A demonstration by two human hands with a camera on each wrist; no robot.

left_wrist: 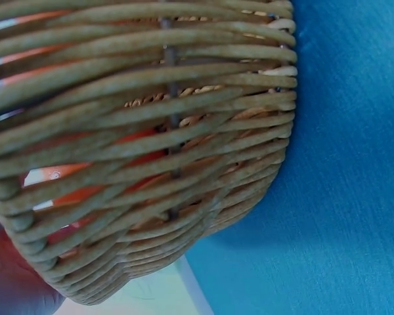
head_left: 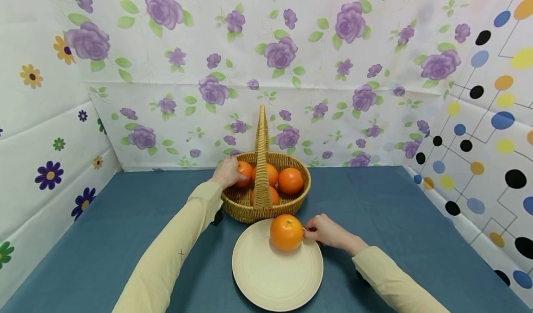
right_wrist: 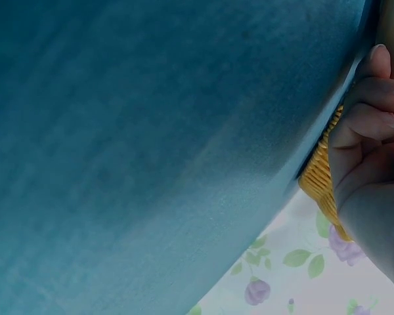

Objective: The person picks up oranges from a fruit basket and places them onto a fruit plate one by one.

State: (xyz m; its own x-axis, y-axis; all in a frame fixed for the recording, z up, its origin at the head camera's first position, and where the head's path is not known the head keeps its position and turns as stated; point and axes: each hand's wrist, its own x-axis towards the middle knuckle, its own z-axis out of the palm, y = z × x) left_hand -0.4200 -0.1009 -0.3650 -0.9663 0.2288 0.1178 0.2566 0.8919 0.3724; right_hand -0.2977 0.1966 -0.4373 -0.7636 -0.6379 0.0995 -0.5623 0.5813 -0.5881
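My left hand [head_left: 226,173] reaches over the left rim of a wicker basket [head_left: 245,213] and grips an orange [head_left: 244,170] at its left side. In the left wrist view the basket's woven wall [left_wrist: 203,131] hides most of that hand. A large orange [head_left: 286,233] sits on the far part of a cream plate [head_left: 276,280] in front of the basket. Right beside this orange, at the plate's upper right rim, is my right hand [head_left: 329,232]. Its fingers [right_wrist: 364,128] are curled; I cannot tell whether they pinch anything.
Several more oranges [head_left: 290,181] lie in the basket, under its tall arched handle [head_left: 262,160]. Basket and plate stand close together on a blue cloth-covered table [head_left: 374,202]. A flowered curtain [head_left: 250,72] rises behind the table, with patterned sheets at both sides.
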